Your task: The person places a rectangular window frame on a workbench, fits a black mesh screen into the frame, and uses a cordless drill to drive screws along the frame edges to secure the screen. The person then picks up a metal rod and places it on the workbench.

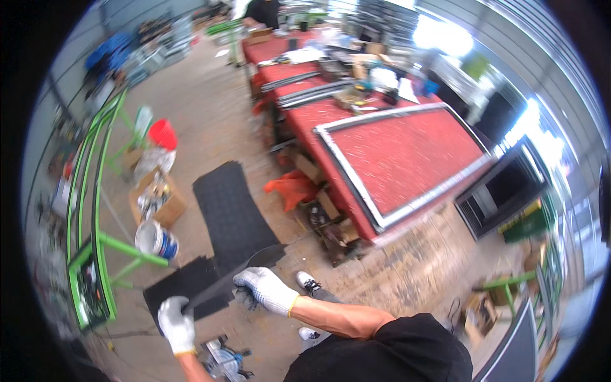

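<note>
Slim, dark grey strip (213, 290), aslant above black matting (229, 204), in the grip of left hand (176, 323) and right hand (270, 291).

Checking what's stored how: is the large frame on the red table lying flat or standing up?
Lying flat: the large frame has all four sides along the red table, whose top shows through its middle.

A gray strip (213, 291) crossed the gap between the left hand (176, 325) and the right hand (266, 291). Ahead of both, there was open room above the flat black mats (229, 204). A white bucket (149, 239) and green rack (130, 248) stood in the way past the left hand. The big red tabletop (407, 159) blocked the way, ahead and right of the right hand.
</note>
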Demonstrator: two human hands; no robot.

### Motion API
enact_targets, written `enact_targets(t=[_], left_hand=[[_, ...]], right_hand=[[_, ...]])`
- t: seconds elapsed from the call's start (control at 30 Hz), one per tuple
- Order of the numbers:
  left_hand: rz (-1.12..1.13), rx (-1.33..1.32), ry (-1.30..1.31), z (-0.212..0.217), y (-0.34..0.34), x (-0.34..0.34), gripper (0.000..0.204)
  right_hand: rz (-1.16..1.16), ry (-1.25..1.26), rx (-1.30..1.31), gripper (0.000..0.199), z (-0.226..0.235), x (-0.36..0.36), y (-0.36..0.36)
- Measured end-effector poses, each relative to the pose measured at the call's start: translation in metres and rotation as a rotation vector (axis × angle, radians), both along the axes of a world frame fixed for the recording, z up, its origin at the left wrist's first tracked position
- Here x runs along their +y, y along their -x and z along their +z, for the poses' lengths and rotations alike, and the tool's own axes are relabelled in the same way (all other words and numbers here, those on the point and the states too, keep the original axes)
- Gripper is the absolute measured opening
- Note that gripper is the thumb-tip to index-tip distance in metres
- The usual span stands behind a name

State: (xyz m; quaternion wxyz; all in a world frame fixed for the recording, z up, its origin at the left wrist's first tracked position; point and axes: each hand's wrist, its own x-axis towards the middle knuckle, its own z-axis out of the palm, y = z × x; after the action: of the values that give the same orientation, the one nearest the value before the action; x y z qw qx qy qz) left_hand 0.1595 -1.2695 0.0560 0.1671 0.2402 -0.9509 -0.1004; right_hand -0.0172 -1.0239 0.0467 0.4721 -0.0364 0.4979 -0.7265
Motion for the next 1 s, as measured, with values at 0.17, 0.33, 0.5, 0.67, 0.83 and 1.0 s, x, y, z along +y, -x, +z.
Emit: enact_targets(t=[0.17,0.33,0.5,0.67,0.83,1.0], left_hand=[[-0.226,0.129,-0.031,0.024,-0.023,0.079,0.016],[-0.369,0.039,-0.193,0.018,-0.002,0.145,0.014],[-0.477,0.057,-0.211,0.0,0.033,0.256,0.011],[-0.602,0.081,-0.232,-0.012,0.102,0.399,0.012],[-0.721,0.041,-0.165,0.023,0.176,0.528,0.013],[-0.898,0.309,-0.074,0.11,0.22,0.601,0.019]], right_hand=[[-0.159,0.025,-0.141,0.026,0.02,0.09,-0.036],[-0.305,-0.05,-0.206,0.031,0.012,0.167,-0.036],[-0.383,-0.094,-0.133,0.037,0.004,0.283,-0.013],[-0.547,-0.251,0.048,0.075,-0.003,0.449,0.04],[-0.964,-0.141,0.063,0.059,-0.035,0.628,0.087],[-1.233,-0.251,-0.057,0.033,-0.116,0.756,0.105]])
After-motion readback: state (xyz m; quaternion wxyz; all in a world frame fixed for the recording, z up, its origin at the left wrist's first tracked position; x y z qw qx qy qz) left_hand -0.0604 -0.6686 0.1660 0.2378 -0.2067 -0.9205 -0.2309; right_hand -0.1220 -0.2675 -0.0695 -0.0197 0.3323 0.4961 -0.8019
